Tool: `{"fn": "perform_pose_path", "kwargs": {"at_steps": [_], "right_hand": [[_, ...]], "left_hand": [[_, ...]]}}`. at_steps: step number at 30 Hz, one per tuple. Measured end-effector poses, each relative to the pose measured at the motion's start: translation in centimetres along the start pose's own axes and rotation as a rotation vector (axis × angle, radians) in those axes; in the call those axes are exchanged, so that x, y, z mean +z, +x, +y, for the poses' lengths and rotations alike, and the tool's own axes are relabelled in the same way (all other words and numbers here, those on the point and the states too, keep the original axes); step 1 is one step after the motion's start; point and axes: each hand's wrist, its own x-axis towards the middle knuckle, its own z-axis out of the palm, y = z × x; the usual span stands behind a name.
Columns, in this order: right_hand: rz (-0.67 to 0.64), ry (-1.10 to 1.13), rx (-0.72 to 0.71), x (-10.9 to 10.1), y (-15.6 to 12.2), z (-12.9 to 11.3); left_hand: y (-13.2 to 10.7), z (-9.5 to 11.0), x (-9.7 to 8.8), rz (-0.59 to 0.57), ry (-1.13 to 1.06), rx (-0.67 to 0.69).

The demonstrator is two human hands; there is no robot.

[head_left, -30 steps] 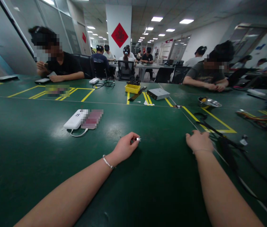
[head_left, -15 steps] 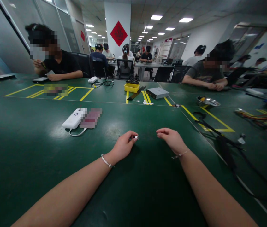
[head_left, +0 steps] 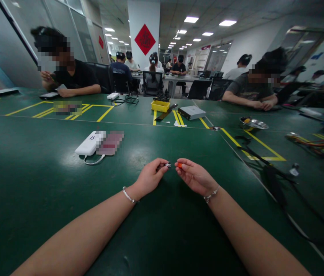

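Above the green tabletop (head_left: 139, 237), my left hand (head_left: 151, 175) pinches a small white and metallic piece (head_left: 168, 165). It looks like a tiny connector with short prongs, pointing right; its exact kind is too small to make out. Facing it, my right hand (head_left: 195, 175) is closed on a small orange piece (head_left: 179, 165) between thumb and forefinger, palm turned partly up. A narrow gap separates the two pieces, which do not touch.
Left of my hands lie a white power bank (head_left: 89, 143) marked 15, with a short cable, and a blurred flat item (head_left: 110, 143). Further back are a yellow bin (head_left: 160, 105), a grey box (head_left: 191, 112) and a metal dish (head_left: 253, 123). Black straps (head_left: 274, 184) lie at right. Co-workers sit opposite.
My right hand has moved left towards my left hand and rolled palm-up, bringing the orange piece into view. My left hand has barely moved, still holding the small metallic piece.
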Motion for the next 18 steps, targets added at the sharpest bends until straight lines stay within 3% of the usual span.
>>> {"fn": "perform_pose_path", "kwargs": {"at_steps": [18], "right_hand": [[-0.023,0.046,0.056,-0.26,0.59,0.94]], "left_hand": [[-0.23,0.24,-0.03,0.036,0.049,0.070]]}}
